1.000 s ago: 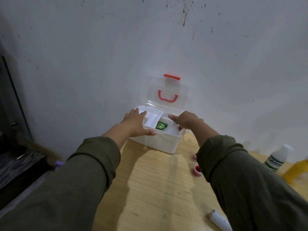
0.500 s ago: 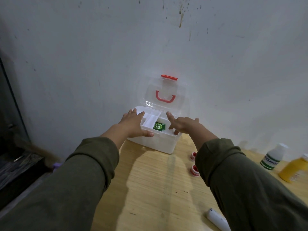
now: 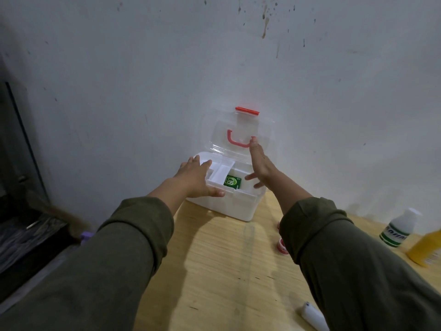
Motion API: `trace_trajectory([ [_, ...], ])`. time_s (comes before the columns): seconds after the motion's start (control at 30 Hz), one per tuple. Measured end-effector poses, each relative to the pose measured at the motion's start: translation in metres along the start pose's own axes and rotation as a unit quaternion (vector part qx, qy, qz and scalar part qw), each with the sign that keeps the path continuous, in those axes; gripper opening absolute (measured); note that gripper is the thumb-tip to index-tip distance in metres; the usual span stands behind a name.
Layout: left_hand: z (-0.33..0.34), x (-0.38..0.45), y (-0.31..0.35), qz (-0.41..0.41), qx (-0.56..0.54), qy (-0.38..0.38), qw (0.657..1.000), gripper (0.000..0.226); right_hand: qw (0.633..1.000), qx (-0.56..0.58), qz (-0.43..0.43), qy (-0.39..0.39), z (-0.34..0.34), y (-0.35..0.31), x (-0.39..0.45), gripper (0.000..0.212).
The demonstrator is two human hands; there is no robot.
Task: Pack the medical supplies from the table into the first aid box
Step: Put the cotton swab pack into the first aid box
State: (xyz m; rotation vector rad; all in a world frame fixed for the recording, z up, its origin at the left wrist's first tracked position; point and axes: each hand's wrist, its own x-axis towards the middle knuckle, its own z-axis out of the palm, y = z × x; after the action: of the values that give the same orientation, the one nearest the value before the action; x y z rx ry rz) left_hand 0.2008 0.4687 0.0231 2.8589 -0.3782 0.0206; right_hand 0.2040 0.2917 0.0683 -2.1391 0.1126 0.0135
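The white first aid box (image 3: 238, 206) stands against the wall with its clear lid (image 3: 241, 130) raised; the lid has a red handle (image 3: 236, 142) and a red latch (image 3: 247, 111). Inside lie a white tray insert (image 3: 220, 174) and a green packet (image 3: 232, 182). My left hand (image 3: 194, 179) rests on the box's front left rim and the tray, thumb on the front edge. My right hand (image 3: 260, 163) is raised over the box's right side, fingers spread, fingertips at the lid's handle. Neither hand holds a loose item.
On the wooden table (image 3: 226, 271) right of the box are a small red-and-white roll (image 3: 282, 246), a white bottle with a green label (image 3: 399, 228), a yellow bottle (image 3: 424, 249) and a white tube (image 3: 313, 316) near the front. The table's left edge drops to a dark floor.
My right hand lifted off the box's right rim and rose up to the lid's handle, fingers spreading. The left hand stayed on the front left rim.
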Motion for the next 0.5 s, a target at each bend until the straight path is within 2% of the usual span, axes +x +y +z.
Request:
trace_trajectory([
  [0.2,-0.001,0.0,0.0,0.001,0.001,-0.005,1.0,0.112,0.983,0.161,0.087,0.012,0.011,0.002,0.005,0.07],
  [0.5,0.001,0.002,-0.001,0.003,0.013,-0.009,1.0,0.114,0.953,0.241,0.181,0.003,0.014,0.004,0.007,0.077],
])
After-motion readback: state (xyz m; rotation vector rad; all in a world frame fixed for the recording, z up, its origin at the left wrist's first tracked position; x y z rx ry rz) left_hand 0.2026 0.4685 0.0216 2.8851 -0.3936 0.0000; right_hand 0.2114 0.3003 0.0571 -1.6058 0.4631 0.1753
